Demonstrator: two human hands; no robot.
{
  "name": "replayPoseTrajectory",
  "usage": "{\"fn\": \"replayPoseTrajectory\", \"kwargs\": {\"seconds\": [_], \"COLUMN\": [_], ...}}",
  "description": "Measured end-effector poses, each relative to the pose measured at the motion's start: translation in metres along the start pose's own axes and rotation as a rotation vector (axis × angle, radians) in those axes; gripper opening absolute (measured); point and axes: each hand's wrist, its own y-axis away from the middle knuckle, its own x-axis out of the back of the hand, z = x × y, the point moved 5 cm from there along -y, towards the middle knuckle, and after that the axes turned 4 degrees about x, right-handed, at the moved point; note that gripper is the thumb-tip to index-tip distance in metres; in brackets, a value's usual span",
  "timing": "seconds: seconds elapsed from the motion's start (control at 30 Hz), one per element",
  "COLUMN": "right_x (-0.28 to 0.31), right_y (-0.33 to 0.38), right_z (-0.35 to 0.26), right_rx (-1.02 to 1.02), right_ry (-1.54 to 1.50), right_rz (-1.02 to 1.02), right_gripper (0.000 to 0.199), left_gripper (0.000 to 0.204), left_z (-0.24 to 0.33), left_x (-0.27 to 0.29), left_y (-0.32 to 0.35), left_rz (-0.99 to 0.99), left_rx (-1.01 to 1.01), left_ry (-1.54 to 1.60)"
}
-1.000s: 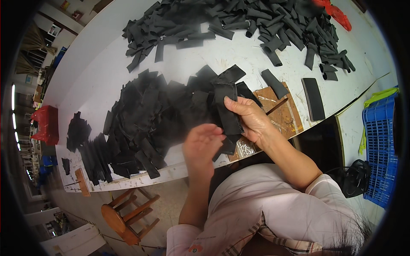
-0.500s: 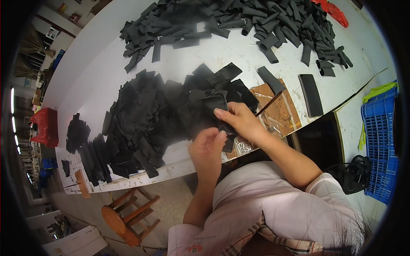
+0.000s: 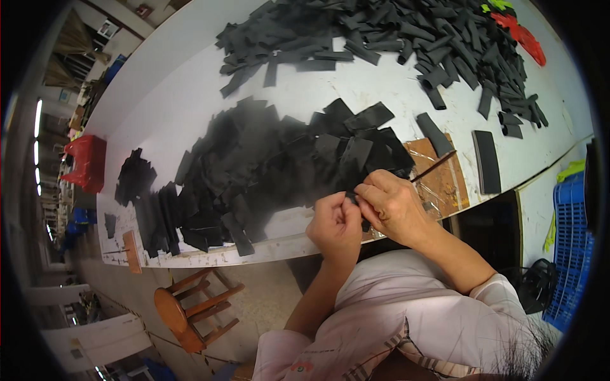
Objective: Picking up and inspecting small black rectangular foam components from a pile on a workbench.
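Note:
My left hand (image 3: 335,223) and my right hand (image 3: 393,204) meet at the near edge of a white table (image 3: 305,89). Both pinch the same small black flat piece (image 3: 353,196), mostly hidden between the fingers. Just beyond the hands lies a big heap of black rectangular pieces (image 3: 267,159). A brown board (image 3: 438,174) with a thin stick (image 3: 433,166) across it lies to the right of my right hand.
A second heap of black strips (image 3: 394,38) covers the far side of the table, with red pieces (image 3: 524,38) at its right end. A wooden stool (image 3: 194,305) stands on the floor at left. A blue crate (image 3: 572,247) stands at right, a red crate (image 3: 86,162) at far left.
My hands have come together: the right hand, which held a black piece up over the heap, has dropped toward the table edge, and the left hand has closed onto the piece.

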Motion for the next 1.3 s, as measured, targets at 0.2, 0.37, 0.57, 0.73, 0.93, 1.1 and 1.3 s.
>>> {"fn": "replayPoseTrajectory", "kwargs": {"seconds": [0.2, 0.37, 0.57, 0.73, 0.93, 1.1, 1.3], "right_x": [0.000, -0.011, -0.038, -0.028, -0.007, 0.033, 0.079], "right_y": [0.006, 0.019, 0.036, 0.044, 0.060, 0.058, 0.038], "right_z": [0.023, 0.040, 0.030, 0.043, 0.027, 0.024, 0.004], "right_rx": [-0.255, -0.699, -0.873, -0.874, -0.668, -0.435, -0.318], "right_ry": [-0.071, -0.991, -1.675, -1.409, -1.557, -0.886, -0.330], "right_rz": [0.197, 0.075, -0.068, 0.003, 0.067, 0.210, 0.194], "right_gripper": [0.009, 0.004, 0.015, 0.016, 0.016, 0.009, 0.007], "left_gripper": [0.020, 0.029, 0.027, 0.023, 0.042, 0.033, 0.014], "left_z": [-0.021, -0.005, 0.000, -0.005, 0.033, 0.030, 0.065], "left_x": [-0.016, -0.016, -0.012, -0.019, -0.034, -0.033, -0.047], "left_y": [-0.012, -0.009, -0.014, -0.007, 0.032, 0.023, 0.013], "left_rz": [-0.195, -0.589, -0.177, -0.325, -1.055, -0.603, -0.546], "left_rx": [0.689, 0.696, 0.136, 0.497, 1.075, 0.091, 0.381], "left_ry": [0.828, 0.970, 0.232, 0.560, 1.377, 0.208, 0.541]}}
